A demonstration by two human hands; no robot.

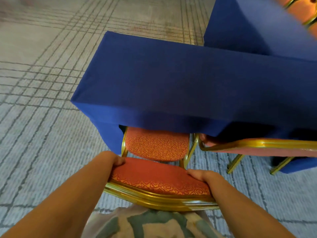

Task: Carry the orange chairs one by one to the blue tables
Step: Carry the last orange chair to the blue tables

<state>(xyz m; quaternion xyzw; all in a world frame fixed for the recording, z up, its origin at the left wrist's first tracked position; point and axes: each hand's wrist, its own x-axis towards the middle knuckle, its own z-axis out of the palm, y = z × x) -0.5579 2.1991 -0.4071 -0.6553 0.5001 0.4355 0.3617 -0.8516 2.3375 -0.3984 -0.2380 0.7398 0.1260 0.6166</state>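
An orange chair (157, 146) with a gold frame stands right in front of me, its patterned seat partly under the near edge of a blue-clothed table (171, 83). My left hand (116, 159) grips the left end of its padded backrest top. My right hand (199, 175) grips the right end. A second orange chair (257, 148) stands to the right, also tucked against the same table. The chair's legs are mostly hidden below the backrest.
A second blue table (248, 23) stands at the back right, with more orange chairs (301, 11) beyond it at the top right corner. Grey carpet (42, 83) with a line pattern spreads to the left and behind.
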